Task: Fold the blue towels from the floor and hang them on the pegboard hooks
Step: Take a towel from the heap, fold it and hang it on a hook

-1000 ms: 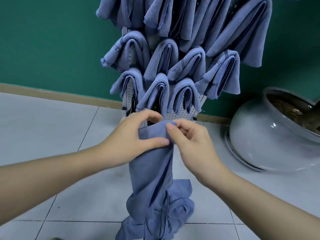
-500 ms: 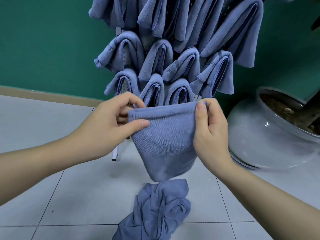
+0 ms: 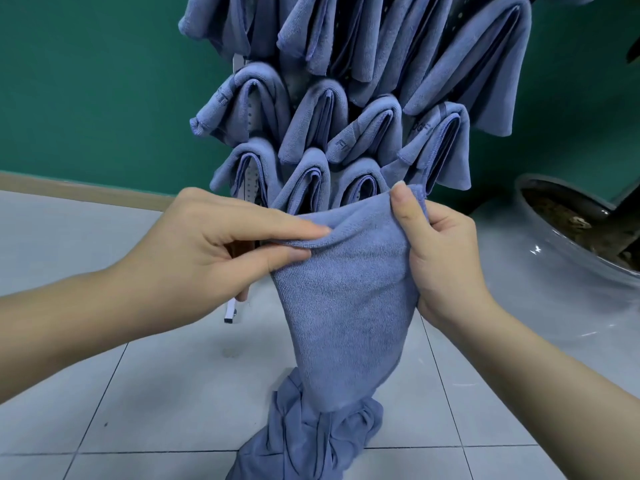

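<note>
Green wall (image 3: 86, 81) and pale floor tiles (image 3: 156, 393) frame a pegboard (image 3: 250, 183) so thickly hung with folded blue towels (image 3: 311, 112) that only slivers of its perforated face show between them. Right of the pegboard sits a grey glazed pot (image 3: 568, 265) with soil in it.

Folding looks to be the step in hand. One towel (image 3: 346, 299) is held up in front of the pegboard's lowest row, spread along its top edge and tapering downward to a narrow tail. Below the pegboard, a crumpled pile (image 3: 311, 441) of more blue cloth lies on the floor; the held towel's tail reaches down to it, and whether the two touch I cannot tell.

The left hand (image 3: 214, 251) pinches the towel's upper left edge, thumb under and forefinger stretched flat along the hem, the other fingers curled behind. The right hand (image 3: 440, 258) grips the upper right corner, thumb upright on the front face and fingers wrapped round the back. Both hands are closed on cloth, neither spread wide.

My judgement: the next move calls for bringing the two held edges together to narrow the towel, then finding a hook that is not yet taken. None is visible low on the pegboard, so the search may be the harder part; crowding a new fold in could knock a neighbour loose.
</note>
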{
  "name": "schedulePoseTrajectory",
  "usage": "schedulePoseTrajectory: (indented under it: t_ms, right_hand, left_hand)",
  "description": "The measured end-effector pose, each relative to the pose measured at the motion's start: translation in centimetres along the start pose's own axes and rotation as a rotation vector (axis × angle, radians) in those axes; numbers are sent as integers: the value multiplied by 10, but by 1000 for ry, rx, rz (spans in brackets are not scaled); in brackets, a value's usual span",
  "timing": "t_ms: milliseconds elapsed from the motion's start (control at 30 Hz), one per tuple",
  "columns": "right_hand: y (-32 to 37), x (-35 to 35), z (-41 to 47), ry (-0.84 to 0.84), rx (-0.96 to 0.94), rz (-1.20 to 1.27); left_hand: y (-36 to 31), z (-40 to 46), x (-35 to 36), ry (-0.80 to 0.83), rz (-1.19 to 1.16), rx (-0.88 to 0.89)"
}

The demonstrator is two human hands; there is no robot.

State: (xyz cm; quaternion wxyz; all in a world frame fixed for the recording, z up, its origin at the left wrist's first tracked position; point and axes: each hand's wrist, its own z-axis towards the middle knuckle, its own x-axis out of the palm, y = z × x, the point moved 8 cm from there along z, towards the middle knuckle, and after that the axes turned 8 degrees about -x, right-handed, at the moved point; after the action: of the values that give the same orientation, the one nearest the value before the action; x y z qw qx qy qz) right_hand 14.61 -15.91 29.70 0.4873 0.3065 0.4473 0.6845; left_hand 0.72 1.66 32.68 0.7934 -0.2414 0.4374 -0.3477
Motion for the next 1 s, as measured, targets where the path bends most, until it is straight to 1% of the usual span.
schedulePoseTrajectory:
  t_ms: [100, 167, 267, 367, 467, 600, 700, 733, 767, 867, 900, 933, 1000]
  right_hand:
    - [1, 0, 0, 11, 6, -3]
    - [2, -2, 2, 26, 9, -4]
    - [6, -3, 6, 68, -19, -56]
    - [11, -1, 11, 119, -70, -105]
    - [10, 0, 14, 139, -68, -95]
    - [1, -1, 14, 173, 23, -55]
    - [-3, 5, 10, 210, 85, 2]
    - [-5, 8, 8, 215, 107, 29]
    - [-8, 10, 6, 215, 132, 51]
    - [-18, 18, -1, 219, 189, 59]
    - [-23, 20, -3, 234, 200, 25]
    - [-28, 23, -5, 253, 213, -9]
    - [-37, 29, -10, 273, 233, -30]
  left_hand:
    - [3, 1, 3, 54, -5, -40]
    - [14, 1, 6, 92, 31, -131]
    - [30, 1, 1, 32, 83, -244]
    - [35, 3, -5, -54, 44, -274]
    - [37, 6, -10, -133, -76, -318]
    - [47, 6, -17, -252, -398, -413]
    - [50, -1, -20, -368, -488, -467]
    - [50, -2, -17, -362, -517, -500]
    - [53, -2, -9, -299, -544, -544]
    - [63, -8, 31, 69, -607, -744]
    - [69, -12, 38, 121, -605, -806]
    - [75, -15, 40, 117, -595, -847]
    - [85, -17, 37, 24, -561, -880]
